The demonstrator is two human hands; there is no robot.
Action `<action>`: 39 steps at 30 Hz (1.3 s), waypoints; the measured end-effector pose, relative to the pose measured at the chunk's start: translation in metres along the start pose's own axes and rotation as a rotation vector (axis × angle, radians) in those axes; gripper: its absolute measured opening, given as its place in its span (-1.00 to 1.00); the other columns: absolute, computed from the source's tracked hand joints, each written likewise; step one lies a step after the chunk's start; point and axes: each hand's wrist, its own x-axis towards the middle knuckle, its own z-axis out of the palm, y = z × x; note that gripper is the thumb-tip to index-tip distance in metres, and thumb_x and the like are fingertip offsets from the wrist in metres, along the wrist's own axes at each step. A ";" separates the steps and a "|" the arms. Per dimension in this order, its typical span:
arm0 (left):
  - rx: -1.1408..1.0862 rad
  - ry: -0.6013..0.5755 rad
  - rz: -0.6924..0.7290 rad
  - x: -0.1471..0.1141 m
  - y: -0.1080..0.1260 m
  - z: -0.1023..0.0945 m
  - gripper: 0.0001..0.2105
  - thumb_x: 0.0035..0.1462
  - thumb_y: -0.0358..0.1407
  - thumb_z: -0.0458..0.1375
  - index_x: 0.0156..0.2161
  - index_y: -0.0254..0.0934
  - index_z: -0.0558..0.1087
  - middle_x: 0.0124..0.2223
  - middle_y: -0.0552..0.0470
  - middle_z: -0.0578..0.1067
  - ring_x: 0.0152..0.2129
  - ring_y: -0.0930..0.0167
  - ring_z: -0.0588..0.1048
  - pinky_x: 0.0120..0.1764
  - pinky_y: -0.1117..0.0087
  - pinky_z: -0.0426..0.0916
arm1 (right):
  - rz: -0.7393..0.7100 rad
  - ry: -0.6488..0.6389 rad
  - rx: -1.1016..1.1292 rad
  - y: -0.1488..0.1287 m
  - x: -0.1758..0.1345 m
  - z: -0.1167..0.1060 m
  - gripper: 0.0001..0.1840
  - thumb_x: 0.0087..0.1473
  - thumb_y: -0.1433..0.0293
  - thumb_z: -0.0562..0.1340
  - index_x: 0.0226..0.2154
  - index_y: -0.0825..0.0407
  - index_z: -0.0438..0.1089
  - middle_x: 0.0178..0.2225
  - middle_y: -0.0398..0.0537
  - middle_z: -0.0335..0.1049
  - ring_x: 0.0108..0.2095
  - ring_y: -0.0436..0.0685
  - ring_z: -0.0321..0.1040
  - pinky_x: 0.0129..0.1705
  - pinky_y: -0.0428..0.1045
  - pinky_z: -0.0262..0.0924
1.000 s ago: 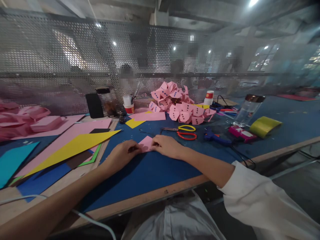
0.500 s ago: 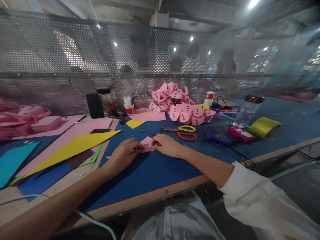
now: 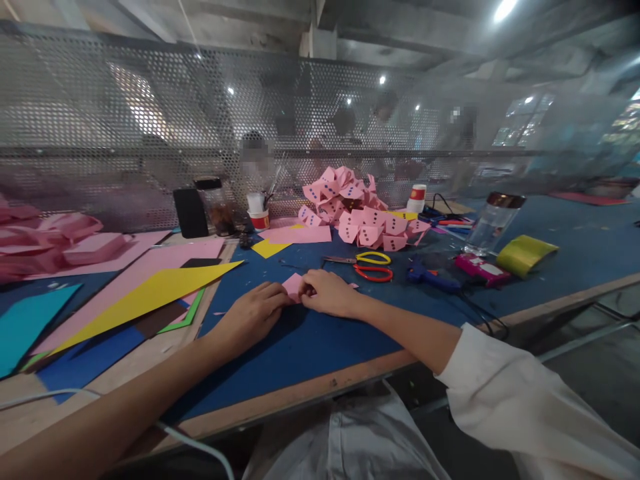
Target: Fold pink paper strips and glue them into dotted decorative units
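A small piece of pink paper [image 3: 292,285] lies low over the blue table mat [image 3: 280,353], pinched between my two hands. My left hand [image 3: 257,308] has its fingers closed at the paper's left edge. From the other side my right hand [image 3: 325,292] grips the paper with thumb and fingers; these cover part of it. Just beyond my right hand lie scissors [image 3: 373,265] with one yellow and one red handle. A heap of folded pink paper pieces with dark dots [image 3: 350,200] stands behind them.
Coloured sheets, a yellow one [image 3: 150,293] on top, overlap at the left beside pink folded shapes [image 3: 65,240]. To the right are a blue glue gun [image 3: 433,277], a glass bottle [image 3: 493,227] and a yellow roll [image 3: 527,255]. A pale cable [image 3: 195,448] crosses the near edge.
My left hand has shifted slightly right and its fingers have curled in closer to the paper. My right hand has moved a little left, so less pink paper shows between them.
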 end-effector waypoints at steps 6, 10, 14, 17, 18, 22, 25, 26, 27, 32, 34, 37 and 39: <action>-0.013 -0.009 -0.030 -0.001 -0.001 0.000 -0.75 0.32 -0.46 -0.04 -0.13 -0.27 0.50 -0.15 -0.08 0.50 -0.16 0.30 0.44 -0.07 0.28 0.36 | 0.108 -0.044 -0.016 0.004 -0.007 -0.012 -0.97 0.05 0.42 0.25 -0.37 0.01 0.41 -0.27 -0.12 0.46 -0.27 0.05 0.35 -0.32 -0.08 0.02; -0.031 -0.005 -0.036 -0.003 -0.004 0.002 -0.74 0.35 -0.42 -0.05 -0.10 -0.25 0.49 -0.10 -0.09 0.50 -0.14 0.30 0.44 -0.06 0.28 0.36 | 0.150 -0.051 -0.006 0.010 -0.013 -0.019 -0.94 0.02 0.45 0.24 -0.37 0.00 0.42 -0.29 -0.14 0.47 -0.29 0.04 0.36 -0.33 -0.10 0.05; -0.045 0.014 -0.027 -0.004 -0.006 0.004 -0.73 0.36 -0.39 -0.06 -0.08 -0.22 0.50 -0.11 -0.08 0.50 -0.13 0.30 0.44 -0.06 0.28 0.36 | 0.180 -0.053 -0.007 0.019 -0.018 -0.024 -0.94 0.01 0.46 0.24 -0.38 0.01 0.43 -0.31 -0.13 0.48 -0.33 0.04 0.37 -0.35 -0.10 0.07; -0.057 0.014 -0.027 -0.003 -0.005 0.003 -0.72 0.35 -0.41 -0.06 -0.05 -0.21 0.50 -0.11 -0.08 0.50 -0.13 0.30 0.45 -0.06 0.29 0.36 | 0.198 -0.053 -0.012 0.025 -0.022 -0.028 -0.94 0.02 0.47 0.23 -0.40 0.02 0.42 -0.31 -0.12 0.48 -0.34 0.03 0.37 -0.36 -0.11 0.07; -0.063 0.011 -0.028 -0.003 -0.004 0.002 -0.71 0.35 -0.42 -0.06 -0.04 -0.20 0.49 -0.11 -0.08 0.50 -0.13 0.30 0.45 -0.06 0.29 0.36 | 0.203 -0.053 -0.015 0.027 -0.024 -0.029 -0.94 0.02 0.48 0.22 -0.40 0.02 0.41 -0.32 -0.12 0.48 -0.35 0.02 0.36 -0.37 -0.11 0.07; -0.082 -0.002 -0.040 -0.002 -0.002 -0.001 -0.68 0.34 -0.45 -0.08 -0.01 -0.18 0.49 -0.10 -0.07 0.50 -0.13 0.31 0.44 -0.05 0.29 0.36 | 0.219 -0.058 -0.022 0.033 -0.028 -0.033 -0.92 0.00 0.50 0.22 -0.41 0.02 0.41 -0.36 -0.15 0.48 -0.35 0.01 0.36 -0.38 -0.12 0.05; -0.084 0.008 -0.052 -0.003 -0.001 -0.001 -0.70 0.32 -0.45 -0.06 -0.05 -0.19 0.50 -0.11 -0.06 0.50 -0.13 0.30 0.45 -0.06 0.30 0.36 | 0.233 -0.059 -0.038 0.036 -0.032 -0.038 -0.89 -0.01 0.52 0.22 -0.39 0.03 0.43 -0.35 -0.14 0.48 -0.36 0.01 0.36 -0.39 -0.12 0.05; -0.084 0.011 -0.052 -0.003 -0.002 -0.001 -0.70 0.32 -0.45 -0.06 -0.06 -0.20 0.51 -0.11 -0.06 0.51 -0.14 0.30 0.45 -0.06 0.30 0.36 | 0.236 -0.056 -0.049 0.037 -0.034 -0.040 -0.88 -0.02 0.53 0.21 -0.39 0.03 0.44 -0.35 -0.13 0.47 -0.36 0.02 0.36 -0.39 -0.11 0.04; -0.084 0.014 -0.052 -0.003 -0.002 -0.001 -0.71 0.32 -0.44 -0.06 -0.07 -0.20 0.51 -0.11 -0.06 0.51 -0.14 0.30 0.46 -0.06 0.30 0.36 | 0.239 -0.052 -0.062 0.038 -0.037 -0.042 -0.86 -0.02 0.54 0.21 -0.39 0.03 0.45 -0.35 -0.12 0.46 -0.36 0.02 0.35 -0.38 -0.11 0.05; -0.096 0.022 -0.054 -0.003 -0.002 0.000 -0.71 0.31 -0.45 -0.05 -0.09 -0.20 0.51 -0.12 -0.06 0.51 -0.14 0.30 0.46 -0.05 0.29 0.36 | 0.210 -0.015 -0.130 0.038 -0.045 -0.053 -0.80 -0.03 0.60 0.19 -0.38 0.05 0.47 -0.30 -0.05 0.42 -0.28 0.07 0.33 -0.25 -0.07 0.10; -0.099 0.020 -0.058 -0.002 -0.002 0.000 -0.71 0.30 -0.46 -0.05 -0.10 -0.19 0.51 -0.12 -0.05 0.51 -0.14 0.31 0.46 -0.06 0.29 0.36 | 0.152 0.017 -0.140 0.034 -0.043 -0.055 -0.78 -0.03 0.63 0.19 -0.38 0.06 0.48 -0.29 -0.05 0.42 -0.25 0.07 0.32 -0.19 -0.06 0.11; -0.093 0.014 -0.076 -0.002 -0.002 0.001 -0.72 0.28 -0.47 -0.03 -0.12 -0.20 0.51 -0.12 -0.05 0.51 -0.14 0.30 0.46 -0.07 0.30 0.36 | 0.033 0.055 -0.079 0.022 -0.033 -0.049 -0.82 0.05 0.59 0.21 -0.34 0.06 0.48 -0.29 -0.07 0.42 -0.23 0.06 0.32 -0.15 -0.06 0.12; -0.087 0.020 -0.080 -0.002 -0.002 0.002 -0.74 0.26 -0.48 -0.02 -0.15 -0.21 0.51 -0.13 -0.06 0.52 -0.14 0.29 0.46 -0.07 0.29 0.36 | -0.004 0.033 -0.008 0.014 -0.024 -0.040 -0.90 0.13 0.48 0.24 -0.30 0.06 0.49 -0.29 -0.08 0.42 -0.26 0.04 0.33 -0.18 -0.07 0.13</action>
